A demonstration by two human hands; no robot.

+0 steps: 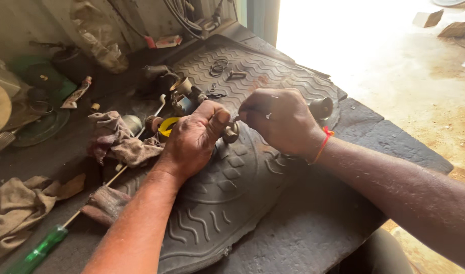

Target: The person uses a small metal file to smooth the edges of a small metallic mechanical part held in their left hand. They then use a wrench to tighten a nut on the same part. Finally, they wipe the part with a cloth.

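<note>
My left hand (194, 137) is closed around a small round metal part (230, 133), pinching it between thumb and fingers above a black ribbed rubber mat (227, 203). My right hand (279, 119), with a red thread band at the wrist, grips a thin metal tool or pin whose tip meets that part; the tool is mostly hidden by the fingers. Behind the right hand stands a small metal cylinder (321, 107).
Oily rags (122, 139) lie left of my hands, with a green-handled screwdriver (39, 251) beside them. Small rings (218, 66), metal fittings (181, 96) and a yellow piece (167, 126) sit on the mat. Discs and clutter (34, 81) fill the far left. Bright ground lies to the right.
</note>
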